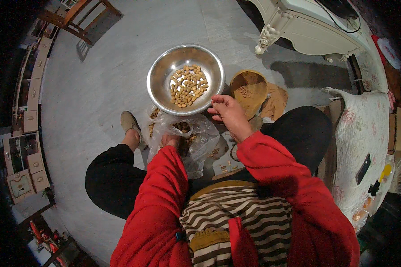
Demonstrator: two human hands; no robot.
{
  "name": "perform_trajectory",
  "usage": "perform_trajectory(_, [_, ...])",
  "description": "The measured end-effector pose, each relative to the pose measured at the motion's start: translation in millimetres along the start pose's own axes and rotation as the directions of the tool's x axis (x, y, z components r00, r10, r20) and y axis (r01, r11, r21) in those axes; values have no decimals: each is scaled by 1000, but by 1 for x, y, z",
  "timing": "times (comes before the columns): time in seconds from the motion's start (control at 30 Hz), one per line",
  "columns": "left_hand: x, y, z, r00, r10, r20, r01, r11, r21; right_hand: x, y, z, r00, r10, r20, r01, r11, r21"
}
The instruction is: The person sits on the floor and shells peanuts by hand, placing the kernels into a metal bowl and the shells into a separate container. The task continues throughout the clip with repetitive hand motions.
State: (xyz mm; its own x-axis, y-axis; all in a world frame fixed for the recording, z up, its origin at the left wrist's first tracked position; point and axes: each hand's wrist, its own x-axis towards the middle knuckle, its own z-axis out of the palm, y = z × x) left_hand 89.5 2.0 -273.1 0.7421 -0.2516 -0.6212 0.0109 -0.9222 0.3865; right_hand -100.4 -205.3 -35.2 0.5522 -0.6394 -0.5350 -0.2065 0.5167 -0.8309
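Note:
A steel basin (157, 81) stands before me, with unshelled peanuts spread over its bottom (188, 86). My right hand (225, 111) is at the basin's lower right rim, its fingers bent; whether something small is between them I cannot tell. My left hand (170, 140) reaches into a clear plastic bag (204, 133) below the basin, its fingers hidden by the bag and sleeve. Darker peanuts (181, 126) show inside the bag. Right of the basin is a yellowish bowl (254, 100) with a small heap of shelled kernels (244, 91).
Brown paper or cloth (275, 98) lies beside the bowl. Shell bits (229, 166) are scattered near my lap. A white carved table (304, 30) stands upper right, a flowered cover (361, 123) with a phone (363, 169) at right, a wooden chair (72, 16) upper left.

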Motion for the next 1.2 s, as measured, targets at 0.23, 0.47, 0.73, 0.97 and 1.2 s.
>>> perform_trajectory(0.23, [72,-72,35,987,148,-70,-141,985,95,-2,0,4,998,30,49,-31,999,15])
perform_trajectory(0.47, [-16,29,-50,878,-2,478,123,967,-222,-3,5,-1,998,15,58,-16,1000,12])
perform_trajectory(0.73, [-118,74,-105,567,68,821,250,935,-250,-16,4,-2,993,-37,114,38,999,-10])
perform_trajectory(0.97, [-135,69,-125,563,161,810,118,955,-271,-35,-1,-10,983,-80,165,80,997,7])
perform_trajectory(1.2, [-173,79,-156,439,491,752,142,789,-598,-72,-9,-12,944,-155,292,180,982,-62])
